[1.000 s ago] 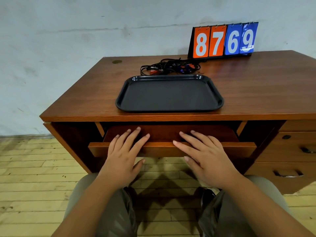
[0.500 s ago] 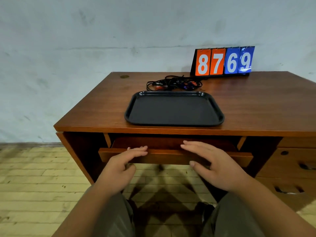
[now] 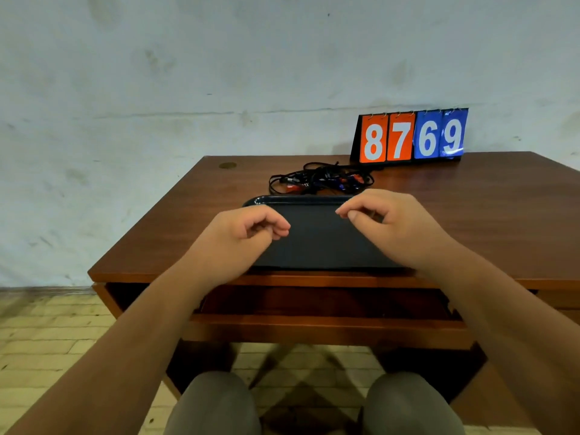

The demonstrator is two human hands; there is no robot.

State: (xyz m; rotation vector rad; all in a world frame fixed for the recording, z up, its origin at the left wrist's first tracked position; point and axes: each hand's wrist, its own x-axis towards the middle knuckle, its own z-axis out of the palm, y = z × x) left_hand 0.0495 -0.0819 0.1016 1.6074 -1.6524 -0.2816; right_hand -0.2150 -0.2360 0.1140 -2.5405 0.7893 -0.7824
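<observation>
Tray [image 3: 314, 243]: black, rectangular, glossy-rimmed.

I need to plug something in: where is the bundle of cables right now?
In the head view, the cables lie on the desk just behind the black tray, near the middle, with the number board behind them to the right.
</observation>
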